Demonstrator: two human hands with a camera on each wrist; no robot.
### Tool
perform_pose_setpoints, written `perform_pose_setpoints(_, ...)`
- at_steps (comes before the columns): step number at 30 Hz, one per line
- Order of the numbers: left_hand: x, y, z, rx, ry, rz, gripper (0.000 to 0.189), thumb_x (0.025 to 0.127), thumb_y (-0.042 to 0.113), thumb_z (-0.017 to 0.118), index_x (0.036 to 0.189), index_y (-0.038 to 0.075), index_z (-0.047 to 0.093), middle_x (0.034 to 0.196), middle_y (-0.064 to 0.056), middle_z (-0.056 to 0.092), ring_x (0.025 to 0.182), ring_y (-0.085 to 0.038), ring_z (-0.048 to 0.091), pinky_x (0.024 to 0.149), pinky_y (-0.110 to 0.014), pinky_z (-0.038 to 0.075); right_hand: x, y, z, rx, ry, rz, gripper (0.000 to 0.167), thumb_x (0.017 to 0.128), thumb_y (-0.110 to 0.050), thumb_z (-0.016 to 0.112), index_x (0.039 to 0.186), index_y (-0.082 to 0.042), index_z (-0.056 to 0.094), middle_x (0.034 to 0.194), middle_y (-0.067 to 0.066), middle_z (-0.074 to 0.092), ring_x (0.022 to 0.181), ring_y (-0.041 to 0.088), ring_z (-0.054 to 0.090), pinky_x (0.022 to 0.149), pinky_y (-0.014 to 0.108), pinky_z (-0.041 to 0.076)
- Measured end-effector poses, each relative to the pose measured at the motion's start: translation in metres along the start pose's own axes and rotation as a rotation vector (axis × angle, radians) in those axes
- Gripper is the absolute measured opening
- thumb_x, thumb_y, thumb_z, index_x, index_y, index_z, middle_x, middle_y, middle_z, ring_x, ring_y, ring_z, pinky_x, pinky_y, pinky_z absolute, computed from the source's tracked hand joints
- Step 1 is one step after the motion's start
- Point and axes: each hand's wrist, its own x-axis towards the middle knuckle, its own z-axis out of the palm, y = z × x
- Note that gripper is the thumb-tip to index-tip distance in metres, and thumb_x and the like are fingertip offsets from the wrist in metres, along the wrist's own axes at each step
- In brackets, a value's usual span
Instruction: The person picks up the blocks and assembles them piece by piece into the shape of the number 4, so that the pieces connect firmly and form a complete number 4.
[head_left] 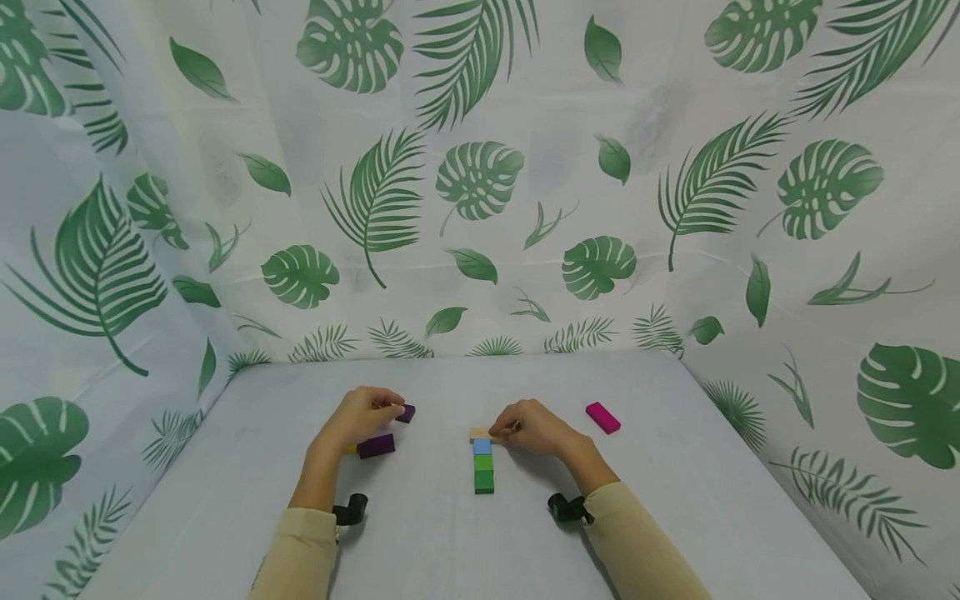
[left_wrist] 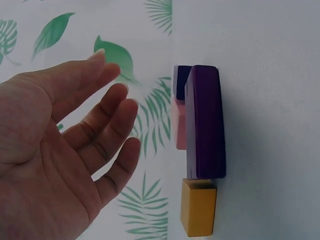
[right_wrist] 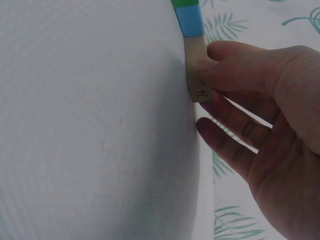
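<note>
My right hand pinches a plain wooden block marked 24 between thumb and fingers. That block lies at the far end of a row with a blue block, a light green block and a darker green block. Fingers loosely bent, my left hand is apart from the blocks beside it. Those are a long purple block, a yellow block, a pink block and a small dark purple block. In the head view the left fingertips overlap the small dark one.
A magenta block lies by itself to the right of my right hand. The white table is backed by leaf-patterned cloth, which also hangs at both sides. Black wrist cameras stick out from both sleeves.
</note>
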Motion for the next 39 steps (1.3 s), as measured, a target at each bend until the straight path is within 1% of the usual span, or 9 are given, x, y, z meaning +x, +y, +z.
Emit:
perform_pose_setpoints(6,-0.001,-0.005,-0.001,-0.005,0.016,-0.010,0.029,0.102,0.024,0.068,0.122,0.004,0.074,0.104,-0.016,0.076,0.093,-0.031,0.072,0.084,-0.038,0.058,0.000,0.001,0.001,0.000,0.001,0.001,0.024,0.089,0.004,0.074,0.103,-0.013,0.084,0.107,-0.002,0.079,0.106,0.018,0.068,0.092,0.043,0.057)
perform_pose_setpoints(9,0.001,-0.009,0.002,0.021,0.035,0.002,0.027,0.101,0.022,0.069,0.120,0.004,0.075,0.101,-0.012,0.075,0.091,-0.029,0.071,0.080,-0.034,0.057,0.000,0.000,0.000,0.007,0.001,0.005,0.024,0.090,0.004,0.074,0.103,-0.013,0.084,0.107,-0.001,0.079,0.106,0.018,0.068,0.093,0.043,0.057)
perform_pose_setpoints(13,0.005,-0.012,0.009,0.075,0.063,0.009,0.024,0.099,0.018,0.071,0.119,0.005,0.076,0.105,-0.007,0.073,0.090,-0.022,0.067,0.076,-0.032,0.055,-0.001,-0.002,0.000,0.026,-0.003,0.006,0.023,0.090,0.003,0.074,0.104,-0.012,0.084,0.108,0.000,0.079,0.107,0.019,0.068,0.094,0.044,0.057)
perform_pose_setpoints(17,0.007,-0.011,0.015,0.113,0.088,0.011,0.026,0.097,0.018,0.074,0.119,0.005,0.077,0.110,-0.008,0.072,0.095,-0.019,0.065,0.080,-0.036,0.056,-0.002,-0.002,0.000,0.022,-0.003,-0.001,0.022,0.090,0.003,0.074,0.104,-0.011,0.084,0.108,0.000,0.079,0.106,0.020,0.069,0.093,0.044,0.057)
perform_pose_setpoints(25,0.010,-0.009,0.024,0.130,0.116,0.035,0.027,0.096,0.016,0.075,0.119,0.002,0.076,0.111,-0.010,0.073,0.096,-0.021,0.068,0.086,-0.042,0.057,-0.001,-0.003,-0.001,0.016,-0.001,0.009,0.021,0.091,0.001,0.075,0.104,-0.013,0.084,0.108,-0.002,0.079,0.106,0.018,0.068,0.093,0.043,0.057)
perform_pose_setpoints(27,0.011,-0.009,0.026,0.136,0.122,0.037,0.027,0.096,0.015,0.075,0.120,0.002,0.076,0.113,-0.011,0.072,0.099,-0.022,0.068,0.089,-0.044,0.057,-0.001,-0.002,-0.001,0.012,-0.001,0.008,0.021,0.091,0.001,0.075,0.104,-0.013,0.084,0.108,-0.002,0.079,0.106,0.018,0.068,0.093,0.043,0.058)
perform_pose_setpoints(33,0.014,-0.009,0.029,0.147,0.118,0.029,0.029,0.095,0.013,0.075,0.122,0.002,0.075,0.116,-0.012,0.074,0.104,-0.024,0.069,0.094,-0.047,0.056,-0.001,-0.002,-0.002,0.011,-0.003,0.000,0.020,0.091,0.001,0.075,0.104,-0.012,0.084,0.108,-0.001,0.079,0.106,0.018,0.068,0.092,0.042,0.057)
perform_pose_setpoints(36,0.013,-0.010,0.027,0.156,0.105,0.017,0.029,0.095,0.015,0.075,0.121,0.003,0.075,0.110,-0.010,0.074,0.099,-0.022,0.067,0.090,-0.044,0.056,-0.001,-0.002,-0.002,0.004,-0.005,0.000,0.021,0.091,0.001,0.075,0.104,-0.013,0.084,0.108,-0.001,0.079,0.106,0.018,0.068,0.092,0.041,0.057)
perform_pose_setpoints(39,0.009,-0.010,0.022,0.169,0.081,0.009,0.023,0.095,0.015,0.075,0.116,0.004,0.076,0.103,-0.006,0.072,0.092,-0.019,0.063,0.083,-0.039,0.054,-0.002,-0.003,-0.002,-0.002,-0.005,0.001,0.022,0.090,0.002,0.075,0.104,-0.013,0.084,0.108,-0.001,0.079,0.105,0.018,0.068,0.092,0.041,0.057)
